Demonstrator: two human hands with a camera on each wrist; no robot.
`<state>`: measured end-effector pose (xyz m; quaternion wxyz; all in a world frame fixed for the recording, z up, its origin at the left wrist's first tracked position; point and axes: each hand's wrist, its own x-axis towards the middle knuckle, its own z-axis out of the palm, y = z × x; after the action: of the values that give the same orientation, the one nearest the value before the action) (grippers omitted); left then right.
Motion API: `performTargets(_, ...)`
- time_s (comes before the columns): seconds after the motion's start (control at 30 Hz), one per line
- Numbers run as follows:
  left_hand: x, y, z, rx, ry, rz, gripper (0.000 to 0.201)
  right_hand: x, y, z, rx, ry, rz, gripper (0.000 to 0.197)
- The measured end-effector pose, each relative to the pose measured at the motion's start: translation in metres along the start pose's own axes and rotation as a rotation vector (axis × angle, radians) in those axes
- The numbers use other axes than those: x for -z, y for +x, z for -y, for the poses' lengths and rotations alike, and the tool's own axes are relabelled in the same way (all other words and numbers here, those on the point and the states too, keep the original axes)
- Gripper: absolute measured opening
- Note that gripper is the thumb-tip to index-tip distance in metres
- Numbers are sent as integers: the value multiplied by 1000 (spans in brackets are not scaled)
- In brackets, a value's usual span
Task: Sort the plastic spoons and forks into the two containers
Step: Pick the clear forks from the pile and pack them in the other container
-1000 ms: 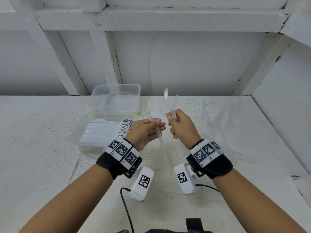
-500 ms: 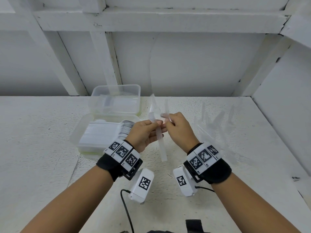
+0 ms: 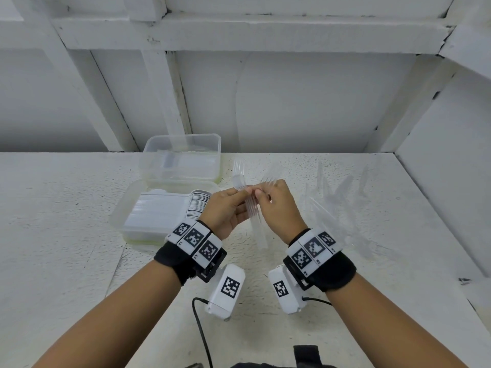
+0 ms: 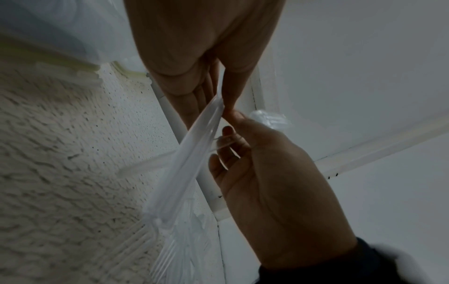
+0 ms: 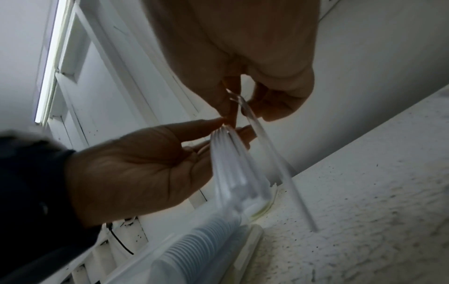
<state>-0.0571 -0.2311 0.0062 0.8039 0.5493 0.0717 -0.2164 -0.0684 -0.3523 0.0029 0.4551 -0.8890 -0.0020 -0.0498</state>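
Both forearms reach forward side by side above the table, bare from the elbow to the wrist, and the 2 hands meet at the middle with their fingertips touching. The left hand [image 3: 225,208] has its palm turned toward the right, thumb on top, and its thumb and fingers pinch a bundle of clear forks [image 3: 251,205] near the necks. The right hand [image 3: 280,205] shows its back, knuckles up, fingers curled down; its thumb and forefinger pinch a single clear fork [image 5: 262,146]. Each wrist wears a black band with a white block of square markers, and a white camera unit hangs under each wrist.
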Motion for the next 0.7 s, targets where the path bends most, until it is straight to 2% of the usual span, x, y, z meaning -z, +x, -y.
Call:
performTargets(0.13, 5, -2, -2, 33, 38, 9, 14, 9, -3, 4, -58, 165, 58, 26)
performTargets(0.27, 6, -3, 0, 28, 51, -24, 10, 19, -2, 6, -53, 230, -2, 14)
performTargets(0.4, 4, -4, 2, 22, 33, -7, 11, 17, 0, 11, -58, 179, 42, 8)
performTargets(0.53, 0, -5, 3, 2, 23, 25, 14, 7, -1, 11, 21, 97, -28, 4)
performTargets(0.7, -1, -7, 1, -17, 19, 28, 16, -1, -3, 10, 36, 85, -105, 15)
